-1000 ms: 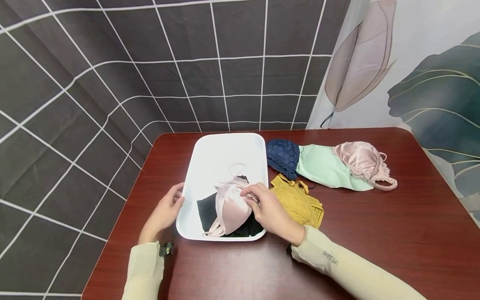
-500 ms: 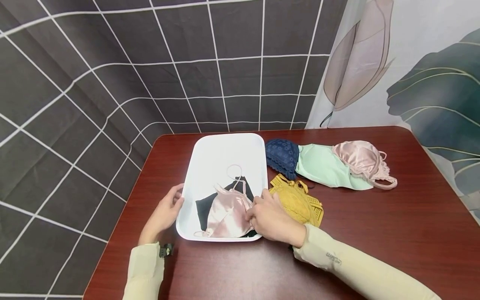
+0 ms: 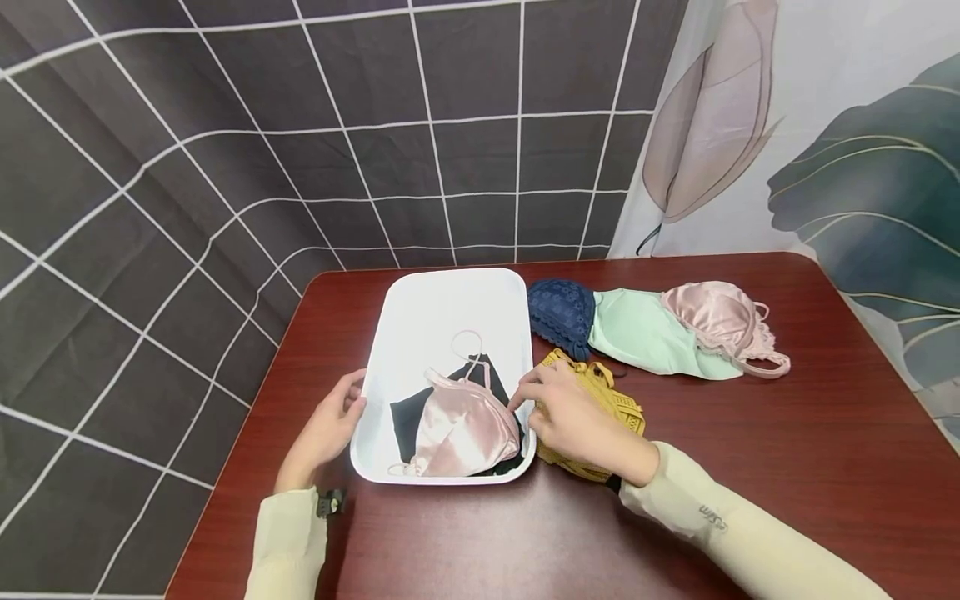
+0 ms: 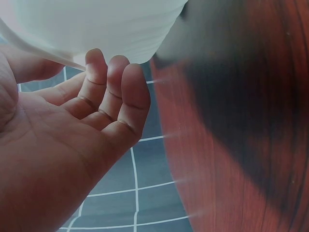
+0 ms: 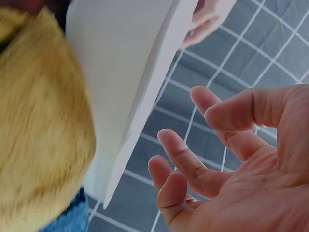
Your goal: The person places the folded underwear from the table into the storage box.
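Near the front edge of the white tray (image 3: 450, 292), toward its right corner, the pink bra (image 3: 467, 433) lay on a black garment (image 3: 407, 418), one thin strap looping toward the tray's middle. It looked light and soft, its shiny cloth probably slippery; the rounded cup seemed springy enough to keep its shape, though a hard squeeze might dent it. The firmer cup edge appeared a better place to take hold than the loose straps.

At the tray's right edge, the right hand (image 3: 573, 417) was loosely spread, holding nothing, above the yellow bra (image 3: 628, 408) on the table (image 3: 435, 533). The pink bra lay just left of its fingertips; whether they touched it, I could not tell. Against the tray's left edge, the left hand (image 3: 332, 423) rested with relaxed, bent fingers, gripping nothing, the pink bra to its right across the rim.
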The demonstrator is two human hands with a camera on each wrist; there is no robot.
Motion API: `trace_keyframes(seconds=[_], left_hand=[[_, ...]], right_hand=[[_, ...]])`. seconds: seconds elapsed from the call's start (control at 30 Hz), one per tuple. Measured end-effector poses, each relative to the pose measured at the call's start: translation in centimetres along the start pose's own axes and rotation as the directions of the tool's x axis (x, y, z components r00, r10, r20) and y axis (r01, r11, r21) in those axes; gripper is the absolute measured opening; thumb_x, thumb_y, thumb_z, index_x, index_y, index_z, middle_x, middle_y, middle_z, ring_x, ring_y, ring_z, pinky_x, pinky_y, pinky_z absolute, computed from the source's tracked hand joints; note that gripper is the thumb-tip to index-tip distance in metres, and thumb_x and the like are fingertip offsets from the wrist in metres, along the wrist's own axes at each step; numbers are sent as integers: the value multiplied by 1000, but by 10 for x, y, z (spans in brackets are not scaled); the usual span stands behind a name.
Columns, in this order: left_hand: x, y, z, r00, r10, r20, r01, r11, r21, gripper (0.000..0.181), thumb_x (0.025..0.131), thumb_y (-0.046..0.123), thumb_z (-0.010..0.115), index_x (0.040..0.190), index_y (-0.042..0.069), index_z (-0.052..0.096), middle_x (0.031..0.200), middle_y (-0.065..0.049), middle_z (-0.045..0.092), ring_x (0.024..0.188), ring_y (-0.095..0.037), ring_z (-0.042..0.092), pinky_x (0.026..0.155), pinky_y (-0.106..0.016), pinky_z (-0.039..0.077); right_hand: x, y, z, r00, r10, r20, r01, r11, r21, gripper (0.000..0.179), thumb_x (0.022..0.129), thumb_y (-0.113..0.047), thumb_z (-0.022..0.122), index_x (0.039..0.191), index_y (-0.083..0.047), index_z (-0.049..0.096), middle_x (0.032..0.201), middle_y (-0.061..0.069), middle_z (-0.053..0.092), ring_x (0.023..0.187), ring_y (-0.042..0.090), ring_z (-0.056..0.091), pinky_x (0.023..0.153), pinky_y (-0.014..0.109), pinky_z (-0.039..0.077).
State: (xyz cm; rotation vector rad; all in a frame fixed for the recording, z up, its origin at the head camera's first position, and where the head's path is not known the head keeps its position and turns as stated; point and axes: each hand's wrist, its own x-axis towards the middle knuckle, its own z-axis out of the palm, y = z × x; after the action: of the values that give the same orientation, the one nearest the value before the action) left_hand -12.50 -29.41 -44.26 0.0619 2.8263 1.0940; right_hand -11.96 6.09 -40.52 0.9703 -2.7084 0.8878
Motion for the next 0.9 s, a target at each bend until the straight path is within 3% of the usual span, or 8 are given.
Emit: trace_keyframes(seconds=[0.17,0.4,0.6,0.9], left_hand=[[0,-2,1,1000,10,-2,-10,1000,12,47,97,9,48,142,3,34,109,-18,52,95,-32,53,80,-46,46],[0,-4,2,1000,14,-4,-14,1000,13,47,97,9,48,141,4,35,109,-18,53,94,-32,54,79,-46,47],[1,0,-1,1000,7,2,-7,1000,15,46,97,9,48,141,3,35,110,-18,53,95,-31,55,79,-45,47],[2,3,-4,999,39,-6,-38,999,36,45,96,5,49,139,-1,38,107,-19,54,92,-31,55,77,-44,47]], right_hand=[[-3,13,-10,999,34,-25,-34,999,25,29,73,3,57,90,-16,71,97,2,58,88,24,45,75,39,37],[-10,30,-23,993,121,-8,-120,990,81,18,82,-12,68,99,-11,70,100,3,60,93,25,54,80,41,42],[-19,50,-35,981,192,-26,-188,977,100,24,83,-15,70,107,-10,67,105,6,61,95,28,56,83,44,44],[-29,75,-40,965,262,15,-262,960,96,38,85,-19,70,119,-4,60,117,13,59,106,32,53,88,47,41]])
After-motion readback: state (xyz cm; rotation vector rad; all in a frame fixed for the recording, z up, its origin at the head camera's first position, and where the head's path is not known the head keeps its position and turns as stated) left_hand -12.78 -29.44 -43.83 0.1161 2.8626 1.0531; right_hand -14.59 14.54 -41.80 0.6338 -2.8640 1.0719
